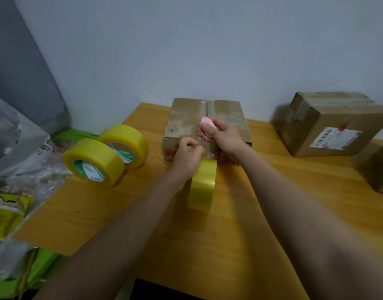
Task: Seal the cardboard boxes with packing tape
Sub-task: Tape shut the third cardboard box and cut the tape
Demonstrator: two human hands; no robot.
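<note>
Head view, read near to far. Two bare forearms reach from 6 o'clock over the wooden table (240,224). At centre a roll of yellow tape (202,184) stands on edge, just in front of the box being sealed. The left hand (187,155) is above the roll with its fingers curled, apparently pinching the free strip of tape at the box's near edge; the strip itself is too clear and blurred to make out. Just beyond, the right hand (224,134) keeps a closed grip on a small pink cutter (207,124), resting on the lid of the cardboard box (186,120). At 9 o'clock two spare tape rolls (94,163) lie touching each other; farther left are plastic bags (15,137). At 2 o'clock a second box (329,124), labelled and apparently taped, sits well apart.

Handling, as a judgement: the box is light but stiff, with worn flaps that yield under pressure, so it is best steadied flat from the top. The tape is thin, sticky and prone to curl onto itself; it should be held taut by its end, close to the cut. The roll is rigid and rolls freely, so it is held through the core. The cutter is small and smooth, and needs a firm pinch.
</note>
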